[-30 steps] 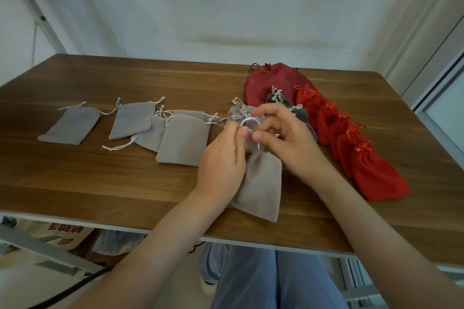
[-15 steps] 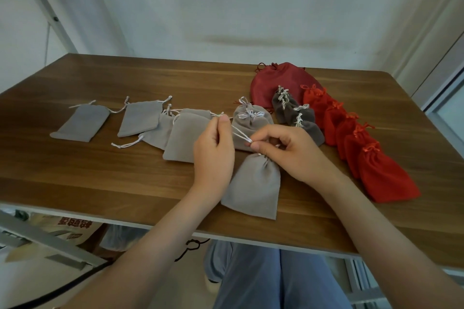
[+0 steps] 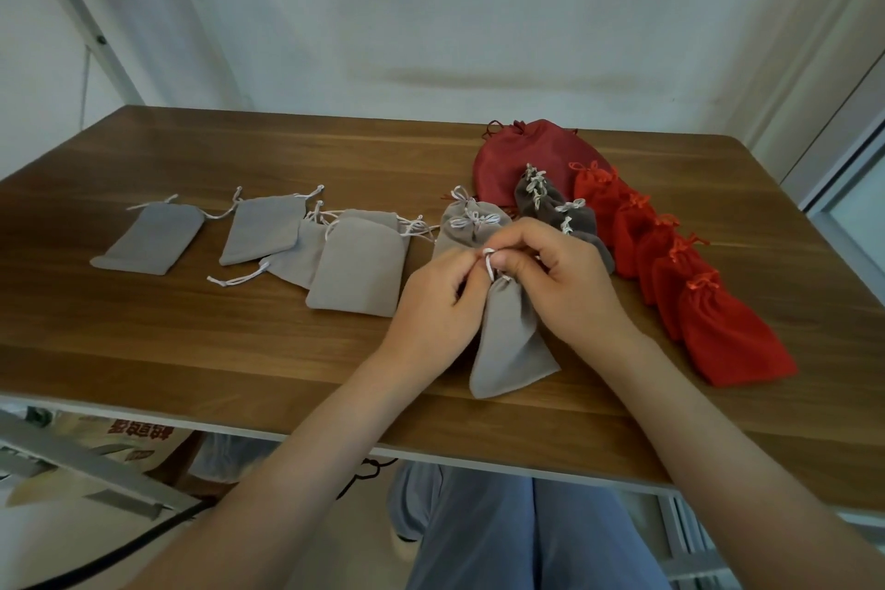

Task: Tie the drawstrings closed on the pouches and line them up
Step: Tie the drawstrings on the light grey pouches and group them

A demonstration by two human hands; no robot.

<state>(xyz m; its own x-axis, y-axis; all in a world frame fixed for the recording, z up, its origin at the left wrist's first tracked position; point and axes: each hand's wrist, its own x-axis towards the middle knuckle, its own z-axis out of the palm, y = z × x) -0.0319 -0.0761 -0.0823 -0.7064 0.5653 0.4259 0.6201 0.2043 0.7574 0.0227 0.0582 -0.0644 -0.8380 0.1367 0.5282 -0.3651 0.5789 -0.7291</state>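
Grey pouch [image 3: 515, 340] at six o'clock: left hand [image 3: 438, 302] and right hand [image 3: 570, 283] pinched its drawstring [image 3: 488, 261]; any slack and that loop could have slipped, knot undone.

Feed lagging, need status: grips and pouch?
Left grip and right grip pinch white drawstring. Grey pouch on table, neck gathered. Tied pouches just behind.

Soft even daylight, moderately bright, faint diffuse shadows on the wooden table [image 3: 201, 350], wide-angle bowing of lines near the edges, detail slightly soft.
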